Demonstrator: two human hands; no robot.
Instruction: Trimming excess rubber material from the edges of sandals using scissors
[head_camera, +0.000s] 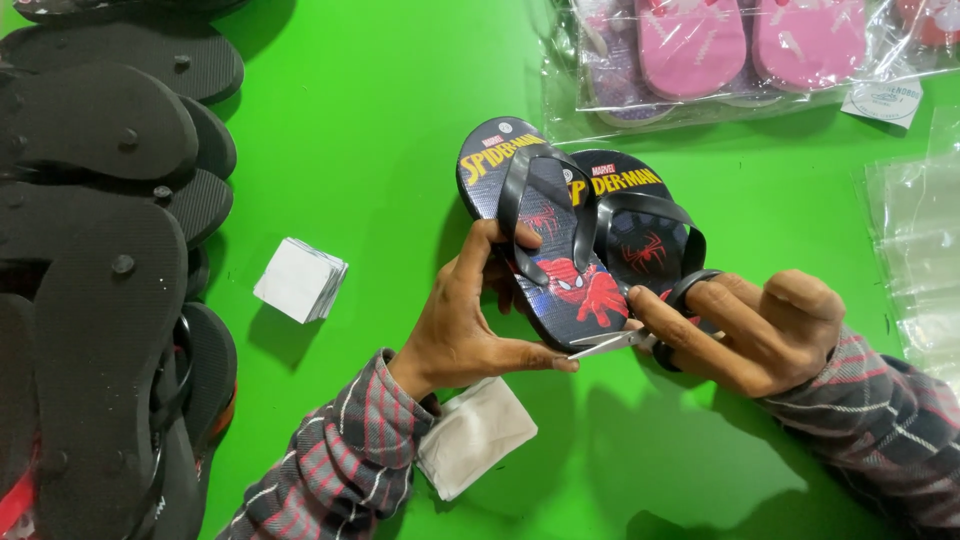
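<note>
Both hands work mid-bench: left hand (470, 320) grips a pair of dark printed flip-flops (565, 235), right hand (755, 330) grasps scissors (640, 335) at their near edge; black soles (100, 250) stacked far left.

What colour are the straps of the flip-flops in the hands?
Black straps, on dark flip-flops with red spider prints; seen in the head view.

You see a bright green counter (380, 130). Your flip-flops (560, 240) are black with red spider figures and yellow lettering (black straps too). Your sleeves (340, 470) are grey plaid with red lines. The stacked soles (100, 250) are black, the bagged sandals (740, 40) pink.
</note>
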